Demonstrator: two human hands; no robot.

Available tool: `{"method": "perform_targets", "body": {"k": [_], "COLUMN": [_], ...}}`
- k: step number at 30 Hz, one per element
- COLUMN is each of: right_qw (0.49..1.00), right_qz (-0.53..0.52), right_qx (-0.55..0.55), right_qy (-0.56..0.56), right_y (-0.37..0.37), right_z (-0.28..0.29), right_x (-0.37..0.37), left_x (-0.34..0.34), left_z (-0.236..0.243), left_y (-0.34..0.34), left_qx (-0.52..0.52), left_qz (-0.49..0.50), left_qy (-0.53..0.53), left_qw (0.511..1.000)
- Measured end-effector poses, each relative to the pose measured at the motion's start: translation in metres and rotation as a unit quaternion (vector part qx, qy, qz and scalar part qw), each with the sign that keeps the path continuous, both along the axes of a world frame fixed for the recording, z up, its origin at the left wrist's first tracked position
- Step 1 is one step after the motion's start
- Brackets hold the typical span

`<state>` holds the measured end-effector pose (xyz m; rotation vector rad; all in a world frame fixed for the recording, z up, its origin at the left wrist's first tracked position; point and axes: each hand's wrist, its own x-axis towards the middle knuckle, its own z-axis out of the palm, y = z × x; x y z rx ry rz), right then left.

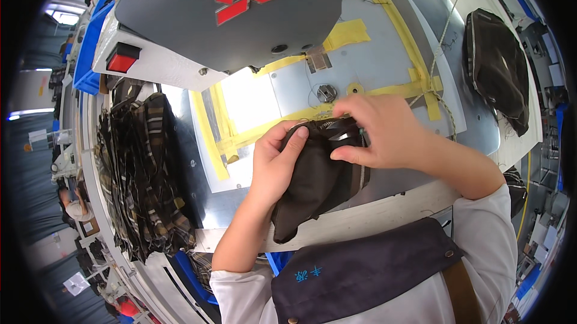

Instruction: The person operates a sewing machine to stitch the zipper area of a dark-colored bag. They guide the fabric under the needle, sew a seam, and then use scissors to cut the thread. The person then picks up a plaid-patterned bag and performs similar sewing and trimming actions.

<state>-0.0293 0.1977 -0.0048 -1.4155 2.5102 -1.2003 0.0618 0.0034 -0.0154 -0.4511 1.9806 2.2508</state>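
Note:
A dark brown fabric pouch (315,174) with a metal-toothed zipper hangs over the front edge of the machine table. My left hand (276,158) grips its upper left side, the thumb pressed on top near the zipper. At the pouch's upper right, my right hand (387,131) is curved with thumb and fingers spread apart around the zippered edge. A shiny dark strip shows between them; whether any finger touches it, I cannot tell. Part of the zipper is hidden by the fabric folds.
The grey machine head (228,17) overhangs the metal plate (288,92), marked with yellow tape (384,35). A pile of plaid and dark fabric pieces (144,168) lies to the left. Another dark zippered pouch (496,68) rests at right, near a hanging cord (446,35).

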Motion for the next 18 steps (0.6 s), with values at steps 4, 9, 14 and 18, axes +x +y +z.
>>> {"method": "perform_targets", "body": {"k": [4, 9, 14, 18], "right_qw": [0.993, 0.988, 0.989, 0.99], "right_qz": [0.016, 0.007, -0.005, 0.006], "right_qx": [0.04, 0.082, 0.082, 0.086], "right_qy": [0.113, 0.13, 0.121, 0.116], "right_y": [-0.0016, -0.0037, -0.0047, -0.0039], "right_z": [-0.0052, -0.0051, -0.0075, -0.0075], "right_x": [0.0021, 0.0022, 0.0019, 0.0014], "left_x": [-0.0004, 0.0008, 0.0015, 0.0028], "left_z": [0.0018, -0.0018, -0.0046, -0.0051], "left_y": [0.0013, -0.0023, -0.0025, -0.0031], "left_qx": [0.037, 0.057, 0.061, 0.058], "left_qz": [0.016, 0.004, 0.001, -0.007], "left_qy": [-0.016, -0.024, -0.006, -0.005], "left_qw": [0.999, 0.998, 0.998, 0.998]}}
